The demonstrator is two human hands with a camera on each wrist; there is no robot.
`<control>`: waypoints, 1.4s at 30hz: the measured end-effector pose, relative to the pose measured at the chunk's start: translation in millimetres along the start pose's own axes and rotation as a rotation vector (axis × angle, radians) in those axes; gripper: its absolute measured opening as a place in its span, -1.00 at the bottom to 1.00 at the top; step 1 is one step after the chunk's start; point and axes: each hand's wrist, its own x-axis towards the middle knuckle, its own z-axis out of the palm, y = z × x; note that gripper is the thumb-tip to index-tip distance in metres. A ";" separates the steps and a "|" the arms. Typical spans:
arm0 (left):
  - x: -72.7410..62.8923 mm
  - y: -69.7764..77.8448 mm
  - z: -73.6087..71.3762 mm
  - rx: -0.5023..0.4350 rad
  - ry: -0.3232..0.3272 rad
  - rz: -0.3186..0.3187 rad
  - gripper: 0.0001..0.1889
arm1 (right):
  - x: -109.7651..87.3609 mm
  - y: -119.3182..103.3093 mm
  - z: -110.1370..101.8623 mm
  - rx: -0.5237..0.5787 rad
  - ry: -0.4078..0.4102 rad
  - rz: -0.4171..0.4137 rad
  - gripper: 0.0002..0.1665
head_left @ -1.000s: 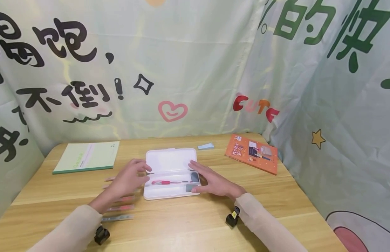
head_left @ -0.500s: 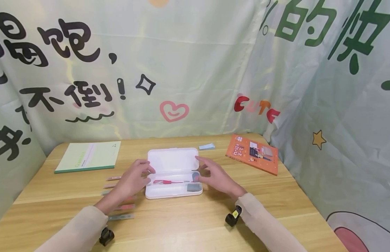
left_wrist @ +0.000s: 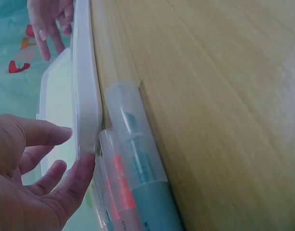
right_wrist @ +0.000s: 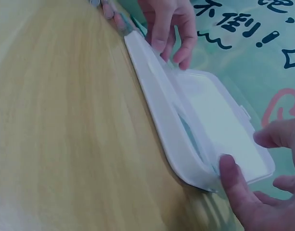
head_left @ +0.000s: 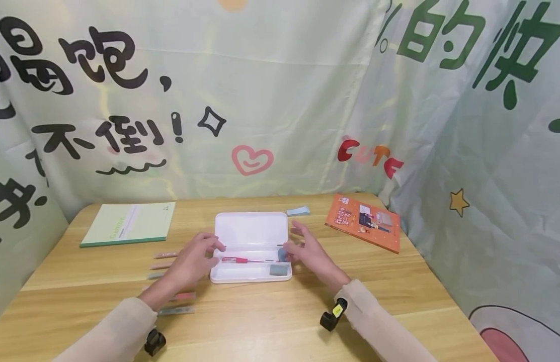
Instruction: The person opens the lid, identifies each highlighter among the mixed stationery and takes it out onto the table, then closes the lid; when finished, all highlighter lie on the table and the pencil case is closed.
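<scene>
A white pencil case lies on the table with its lid folded back. Inside are a red pen and a grey block in the front right corner; a second grey piece behind it is partly covered by the right thumb. My left hand is at the case's left end, fingers loosely bent, one fingertip against its side in the left wrist view. At the opposite end, my right hand has its fingers spread, the thumb right at the corner. Several capped markers lie beside my left wrist, partly hidden by the forearm.
A pale green notebook lies at the back left, and an orange book at the back right. Behind the case's right corner is a small light blue strip. A printed curtain hangs along the table's back edge.
My right hand has drawn back from over the case's lid and front grey block to its right end, uncovering that block. My left hand stays at the left end.
</scene>
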 end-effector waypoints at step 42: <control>-30.5 -7.7 -4.9 -0.005 -0.110 0.131 -0.60 | -18.9 17.8 -24.0 -0.450 -0.322 -0.322 -0.42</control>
